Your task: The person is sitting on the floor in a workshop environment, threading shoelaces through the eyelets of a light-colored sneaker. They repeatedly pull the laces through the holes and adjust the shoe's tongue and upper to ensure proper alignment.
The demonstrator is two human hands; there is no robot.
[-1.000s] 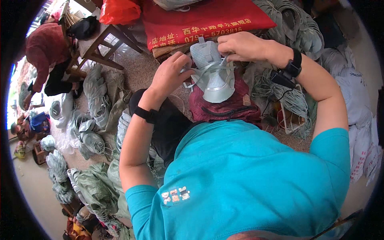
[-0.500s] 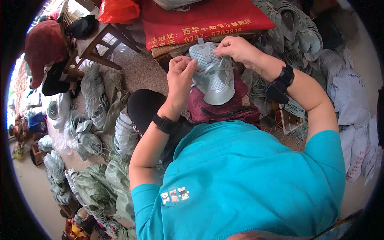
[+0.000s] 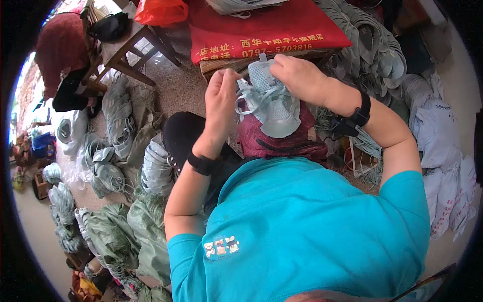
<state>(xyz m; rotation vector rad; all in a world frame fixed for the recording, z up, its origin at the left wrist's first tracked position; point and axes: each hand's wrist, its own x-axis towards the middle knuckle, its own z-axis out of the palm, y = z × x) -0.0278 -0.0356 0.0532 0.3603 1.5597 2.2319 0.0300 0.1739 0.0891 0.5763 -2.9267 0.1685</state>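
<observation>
A pale grey-blue mesh shoe upper [image 3: 282, 113] lies with its toe toward me, its tongue [image 3: 259, 75] pointing away. Loose pale shoelace [image 3: 247, 104] loops across its middle and out to the left. My left hand [image 3: 220, 103] is closed in a pinch at the upper's left edge, where a light strip of lace meets the fingertips. Across from it, my right hand [image 3: 297, 78] is closed on the upper's right side beside the tongue; its fingertips are partly hidden. Beneath the toe is a dark red cloth [image 3: 256, 141].
A wooden bench edge [image 3: 221, 66] with a red printed cloth [image 3: 271, 30] stands just beyond the upper. Bundled uppers [image 3: 372, 45] are heaped at right, near white sacks [image 3: 437, 126]. A wooden stool [image 3: 131, 58] stands at far left; more bundles and green sacks [image 3: 110, 229] cover the left floor.
My left hand has lifted slightly and turned more upright at the upper's left edge. The right hand has moved a little right and down, and lace now loops out further left.
</observation>
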